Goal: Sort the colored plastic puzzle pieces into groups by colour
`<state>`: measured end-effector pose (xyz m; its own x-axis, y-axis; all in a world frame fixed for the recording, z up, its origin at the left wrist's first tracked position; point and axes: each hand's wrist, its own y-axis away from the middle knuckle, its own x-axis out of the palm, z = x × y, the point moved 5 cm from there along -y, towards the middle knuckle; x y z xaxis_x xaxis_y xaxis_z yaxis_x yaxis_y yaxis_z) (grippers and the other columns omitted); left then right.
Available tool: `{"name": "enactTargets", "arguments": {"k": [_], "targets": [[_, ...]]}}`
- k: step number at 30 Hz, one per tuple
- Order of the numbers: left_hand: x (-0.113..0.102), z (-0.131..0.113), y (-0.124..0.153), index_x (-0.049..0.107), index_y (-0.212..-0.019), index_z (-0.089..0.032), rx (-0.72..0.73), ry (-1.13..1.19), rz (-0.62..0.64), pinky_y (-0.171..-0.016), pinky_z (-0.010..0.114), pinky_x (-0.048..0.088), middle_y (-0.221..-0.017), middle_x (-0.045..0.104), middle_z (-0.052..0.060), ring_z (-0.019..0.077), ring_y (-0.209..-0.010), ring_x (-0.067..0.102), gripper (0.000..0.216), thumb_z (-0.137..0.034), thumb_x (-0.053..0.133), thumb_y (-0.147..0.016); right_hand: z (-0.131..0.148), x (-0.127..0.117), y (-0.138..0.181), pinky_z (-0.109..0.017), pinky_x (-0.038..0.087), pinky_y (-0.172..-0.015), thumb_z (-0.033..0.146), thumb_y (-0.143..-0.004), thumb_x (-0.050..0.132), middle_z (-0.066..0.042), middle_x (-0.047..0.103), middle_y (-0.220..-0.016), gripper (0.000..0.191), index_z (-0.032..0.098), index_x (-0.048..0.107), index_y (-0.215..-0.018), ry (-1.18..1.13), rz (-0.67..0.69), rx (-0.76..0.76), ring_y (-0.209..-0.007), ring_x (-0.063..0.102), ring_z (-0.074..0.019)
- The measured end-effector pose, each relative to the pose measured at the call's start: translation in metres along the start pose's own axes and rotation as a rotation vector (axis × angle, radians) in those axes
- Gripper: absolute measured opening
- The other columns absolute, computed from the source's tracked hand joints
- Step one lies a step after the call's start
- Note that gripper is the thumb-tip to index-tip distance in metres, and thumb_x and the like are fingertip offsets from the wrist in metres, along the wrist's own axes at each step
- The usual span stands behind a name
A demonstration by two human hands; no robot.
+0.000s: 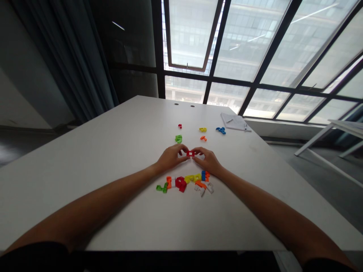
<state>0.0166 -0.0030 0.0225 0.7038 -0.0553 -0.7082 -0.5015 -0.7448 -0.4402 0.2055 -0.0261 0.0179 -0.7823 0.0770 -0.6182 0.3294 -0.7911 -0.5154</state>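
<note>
Between my two hands is a small red plastic block (190,153) with a square opening in its middle. My left hand (172,156) pinches its left end, and my right hand (208,160) pinches the right end. Nearer to me lies a loose row of coloured plastic blocks: a green block (162,188), a larger red block (180,183), yellow blocks (193,178), a blue block (203,175), an orange block (200,184) and white blocks (210,187). Just beyond my left hand sit green blocks (178,139); past my right hand rests an orange piece (203,138).
Farther up the white table (127,139) are a small red piece (180,126), a yellow piece (202,129) and blue pieces (221,130). Papers (236,121) with pens lie at the far right edge. Windows, a dark curtain (70,56) and another white table (347,126) stand around.
</note>
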Motion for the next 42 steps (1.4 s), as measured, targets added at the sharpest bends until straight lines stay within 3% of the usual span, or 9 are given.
{"name": "enactTargets", "arguments": {"k": [8,20,26,30,36,42], "targets": [[0.0,-0.001,0.001,0.067,-0.104,-0.024,0.017,0.008,-0.01,-0.07,0.029,0.053,-0.101,0.07,0.002,0.0175,-0.083,0.066,0.03,-0.049,0.07,-0.089,0.008,-0.004,0.001,-0.033,0.054,-0.079,0.022,-0.089,0.068,-0.006,0.069,-0.104,0.023,0.022,0.069,-0.112,-0.002,-0.057,-0.131,-0.087,0.065,-0.0185],[-0.004,-0.012,0.004,0.065,-0.117,-0.024,0.036,0.018,0.035,-0.074,0.031,0.055,-0.113,0.069,0.006,0.0194,-0.091,0.067,0.032,-0.045,0.06,-0.094,0.004,-0.002,0.0,-0.035,0.054,-0.085,0.023,-0.086,0.069,-0.005,0.073,-0.099,0.02,0.022,0.072,-0.106,0.042,-0.023,-0.003,-0.088,0.067,-0.0196],[0.0,-0.016,0.005,0.069,-0.108,-0.026,0.018,-0.16,0.059,-0.074,0.03,0.052,-0.103,0.072,0.002,0.0187,-0.084,0.067,0.023,-0.041,0.06,-0.093,-0.003,0.001,-0.001,-0.037,0.054,-0.09,0.019,-0.082,0.068,-0.007,0.074,-0.109,0.031,0.021,0.069,-0.112,0.077,-0.009,0.057,-0.093,0.068,-0.0207],[0.005,-0.016,0.0,0.072,-0.107,-0.028,0.062,-0.32,0.106,-0.072,0.03,0.049,-0.1,0.073,0.003,0.0213,-0.087,0.066,0.023,-0.041,0.056,-0.097,-0.014,-0.003,-0.002,-0.038,0.055,-0.09,0.012,-0.077,0.063,-0.009,0.071,-0.119,0.043,0.019,0.065,-0.119,0.041,-0.118,0.145,-0.094,0.068,-0.0199],[0.014,-0.01,-0.041,0.076,-0.097,-0.023,0.197,-0.482,0.119,-0.086,0.04,0.047,-0.111,0.072,0.011,0.0287,-0.102,0.061,0.026,-0.034,0.053,-0.099,-0.026,-0.006,-0.004,-0.034,0.057,-0.083,0.013,-0.08,0.058,-0.005,0.074,-0.111,0.032,0.021,0.067,-0.109,-0.036,-0.196,0.247,-0.088,0.07,-0.0177],[0.023,0.023,-0.109,0.078,-0.106,-0.02,0.083,-0.66,0.115,-0.1,0.05,0.037,-0.124,0.066,0.017,0.0375,-0.12,0.051,0.032,-0.043,0.06,-0.093,-0.026,-0.006,-0.004,-0.035,0.057,-0.087,0.014,-0.08,0.057,-0.005,0.075,-0.107,0.028,0.021,0.069,-0.105,-0.027,-0.204,0.254,-0.088,0.07,-0.0178]]}}
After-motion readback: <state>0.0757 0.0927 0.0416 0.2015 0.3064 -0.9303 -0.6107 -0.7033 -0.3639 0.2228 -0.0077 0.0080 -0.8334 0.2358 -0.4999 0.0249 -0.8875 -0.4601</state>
